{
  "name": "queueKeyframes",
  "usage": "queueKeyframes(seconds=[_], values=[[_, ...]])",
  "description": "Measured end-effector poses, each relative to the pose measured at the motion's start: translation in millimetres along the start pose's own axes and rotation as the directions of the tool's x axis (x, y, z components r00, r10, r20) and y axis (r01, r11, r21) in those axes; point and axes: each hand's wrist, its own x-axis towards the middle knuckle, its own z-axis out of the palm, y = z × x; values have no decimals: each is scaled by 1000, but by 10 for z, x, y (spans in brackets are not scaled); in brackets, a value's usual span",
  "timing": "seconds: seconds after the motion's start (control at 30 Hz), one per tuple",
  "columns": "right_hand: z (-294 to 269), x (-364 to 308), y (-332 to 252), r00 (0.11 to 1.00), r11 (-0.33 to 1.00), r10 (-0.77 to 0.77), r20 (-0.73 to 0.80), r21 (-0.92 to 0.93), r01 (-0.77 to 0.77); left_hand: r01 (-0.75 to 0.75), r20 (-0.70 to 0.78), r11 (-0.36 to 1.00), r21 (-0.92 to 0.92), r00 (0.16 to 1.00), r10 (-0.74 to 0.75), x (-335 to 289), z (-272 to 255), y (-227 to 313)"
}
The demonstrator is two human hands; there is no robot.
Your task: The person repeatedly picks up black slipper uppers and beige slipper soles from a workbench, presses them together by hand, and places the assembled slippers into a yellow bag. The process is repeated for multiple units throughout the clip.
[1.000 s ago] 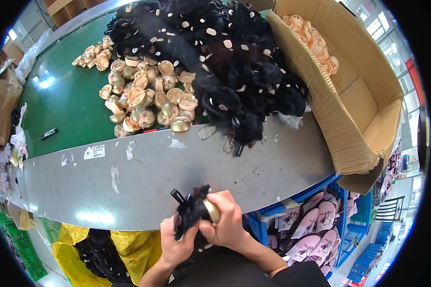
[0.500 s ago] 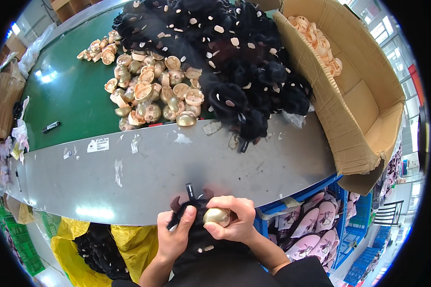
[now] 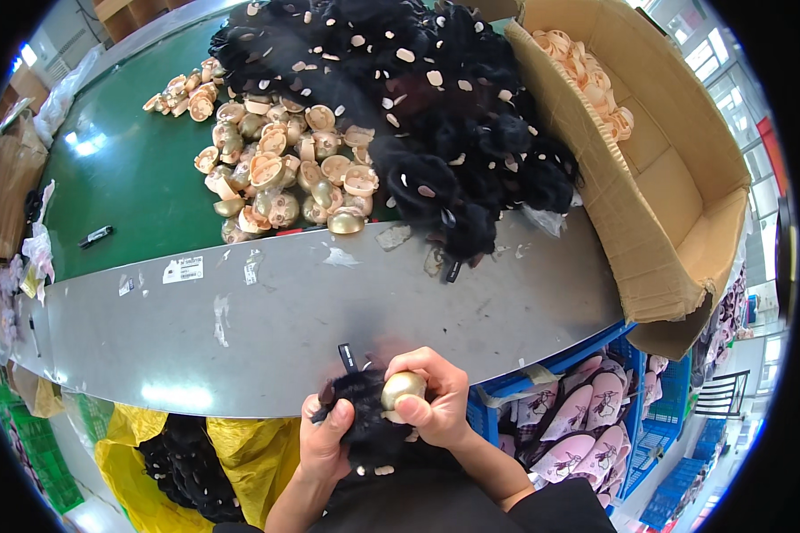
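Observation:
My left hand (image 3: 326, 437) is closed on the left side of a black furry plush piece (image 3: 363, 410) with a small black tag (image 3: 348, 357) sticking up from its top. A rounded shell (image 3: 404, 389), shiny gold on the outside, is gripped between the thumb and fingers of my right hand (image 3: 436, 397). The shell lies against the right side of the fur, and I cannot tell whether it is inside it. Both hands are just off the near edge of the metal table (image 3: 276, 329). Beyond them is a heap of gold and peach doll-face shells (image 3: 280, 169).
A large pile of black furry pieces (image 3: 436, 115) covers the far middle. On the right stands an open cardboard box (image 3: 596, 204) with peach parts (image 3: 587, 75) inside. Blue crates with pink slippers (image 3: 587, 422) sit below right, a yellow bag (image 3: 249, 453) below left. A marker (image 3: 96, 236) lies left.
The gold shell has turned in my right hand and risen slightly. My left hand has moved a little down and right, and the plush piece has shifted with the tag leaning more left.

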Motion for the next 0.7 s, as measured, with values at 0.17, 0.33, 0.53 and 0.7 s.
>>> queueKeyframes(seconds=[0.17,0.33,0.53,0.7], values=[[-53,-72,-29,999,999,-29,-30,-38,28,95,35,991,-90,995,-93,-71,-49,-52],[-51,-79,-11,998,998,-56,-29,6,56,187,164,971,-147,973,-163,-151,-172,-103],[-108,-78,35,990,983,-122,-65,-145,111,67,217,955,290,967,-134,-48,-186,97],[-86,-94,107,983,980,-173,-68,-113,165,0,28,870,494,999,-17,42,29,124]])
